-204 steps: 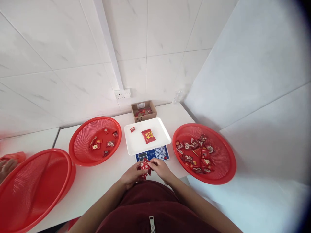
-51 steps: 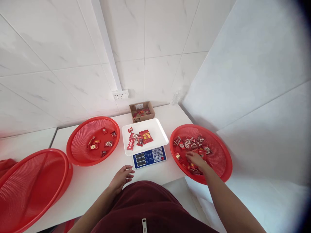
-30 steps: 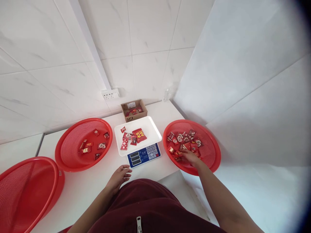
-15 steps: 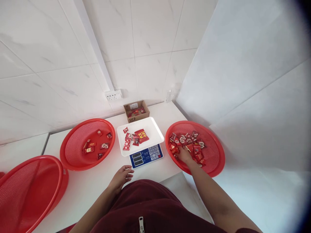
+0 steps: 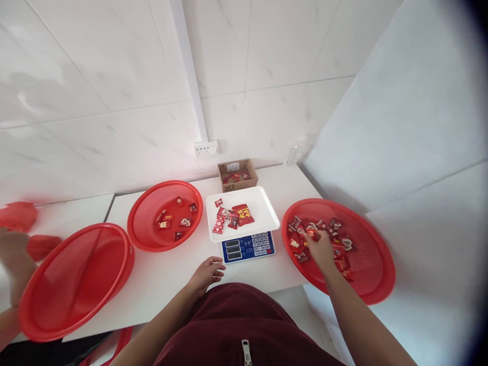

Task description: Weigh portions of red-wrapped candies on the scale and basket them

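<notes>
My right hand (image 5: 321, 248) is over the right red basket (image 5: 375, 256), its fingers closed on a small red snack packet (image 5: 311, 232). Under and around it lie several red wrapped snacks (image 5: 346, 244). Near the table's front edge my left hand (image 5: 208, 274) hangs loosely with its fingers apart, holding nothing. Just beyond it is a blue-fronted scale (image 5: 247, 247) with a white tray (image 5: 263, 208). On that tray rest several snacks, among them a larger red packet with yellow lettering (image 5: 243, 214) and a dotted packet (image 5: 218, 225).
Left of the scale stands a red basket (image 5: 142, 223) with a few snacks. A further red basket (image 5: 114, 284) is at its left, near another person's arm (image 5: 17, 264). Behind the tray sit a cardboard box (image 5: 238, 185) of packets and a clear plastic bottle (image 5: 293, 154).
My right hand has risen from among the snacks and now grips a small packet. The view has swung left, bringing another person's arm into sight. My left hand stays near the scale.
</notes>
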Motion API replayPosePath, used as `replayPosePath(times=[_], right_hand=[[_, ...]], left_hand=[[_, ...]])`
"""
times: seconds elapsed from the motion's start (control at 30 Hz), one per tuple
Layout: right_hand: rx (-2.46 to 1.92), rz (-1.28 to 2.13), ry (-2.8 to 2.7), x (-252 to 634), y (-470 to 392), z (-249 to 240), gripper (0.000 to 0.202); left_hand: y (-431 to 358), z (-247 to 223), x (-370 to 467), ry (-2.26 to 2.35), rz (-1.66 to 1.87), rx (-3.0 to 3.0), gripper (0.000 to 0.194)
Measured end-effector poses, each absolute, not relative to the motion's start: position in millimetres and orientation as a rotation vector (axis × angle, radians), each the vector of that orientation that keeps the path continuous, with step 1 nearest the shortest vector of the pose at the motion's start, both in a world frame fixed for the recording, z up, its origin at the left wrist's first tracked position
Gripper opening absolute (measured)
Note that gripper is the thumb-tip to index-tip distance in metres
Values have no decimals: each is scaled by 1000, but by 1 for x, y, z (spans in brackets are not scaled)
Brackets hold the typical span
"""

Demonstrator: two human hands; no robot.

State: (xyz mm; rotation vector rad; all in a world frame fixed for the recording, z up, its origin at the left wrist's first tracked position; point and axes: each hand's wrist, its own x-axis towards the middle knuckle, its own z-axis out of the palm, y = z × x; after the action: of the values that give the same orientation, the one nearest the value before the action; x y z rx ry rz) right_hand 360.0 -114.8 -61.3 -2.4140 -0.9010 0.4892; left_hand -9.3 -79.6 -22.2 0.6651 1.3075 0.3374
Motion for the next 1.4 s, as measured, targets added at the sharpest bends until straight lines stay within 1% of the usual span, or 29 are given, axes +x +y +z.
replayPosePath(times=[0.07, 0.17, 0.27, 0.3, 0.37, 0.43, 0.5, 0.67, 0.73, 0.8, 0.87, 0.9, 0.97, 1.03, 1.17, 1.27, 1.4], right_hand=[[-2210, 516, -898, 342, -103, -42, 46], [-1989, 799, -1099, 306, -84, -22, 38], [-1934, 1063, -1293, 271, -66, -21, 30], [-1928, 1109, -1327, 261, -61, -24, 30], [-1899, 1147, -1341, 246, -52, -30, 38], [-1887, 1124, -1306, 238, -47, -35, 49], [-1915, 1077, -1275, 236, -47, -38, 53], [-1938, 975, -1314, 253, -69, -48, 37], [-1968, 752, -1376, 264, -84, -53, 33], [-2015, 439, -1458, 273, -98, -58, 33], [-2090, 221, -1519, 279, -111, -63, 38], [-2142, 188, -1538, 280, -116, -66, 43], [-2233, 256, -1563, 280, -123, -68, 51], [-2279, 389, -1565, 277, -127, -69, 55], [-2340, 541, -1457, 273, -126, -63, 55], [-2346, 576, -1397, 274, -125, -60, 55], [-2338, 581, -1405, 276, -126, -62, 54]], left_hand=[[-80, -23, -9, 1300, 331, 672, 29], [-80, -22, -7, 1293, 328, 675, 27], [-81, -22, -8, 1291, 337, 668, 26], [-82, -22, -9, 1294, 342, 664, 26], [-83, -22, -12, 1301, 350, 655, 26], [-85, -22, -15, 1309, 359, 647, 27], [-86, -22, -18, 1314, 367, 642, 28], [-83, -25, -24, 1317, 385, 643, 28], [-81, -26, -25, 1318, 385, 651, 29], [-80, -27, -25, 1318, 378, 668, 30], [-79, -28, -24, 1317, 363, 696, 30], [-79, -28, -23, 1316, 355, 716, 29], [-78, -28, -21, 1317, 338, 768, 26], [-77, -28, -18, 1328, 331, 847, 24], [-66, -26, -19, 1412, 397, 1103, 21], [-53, -25, -26, 1501, 484, 1326, 19], [-36, -25, -38, 1570, 537, 1550, 22]])
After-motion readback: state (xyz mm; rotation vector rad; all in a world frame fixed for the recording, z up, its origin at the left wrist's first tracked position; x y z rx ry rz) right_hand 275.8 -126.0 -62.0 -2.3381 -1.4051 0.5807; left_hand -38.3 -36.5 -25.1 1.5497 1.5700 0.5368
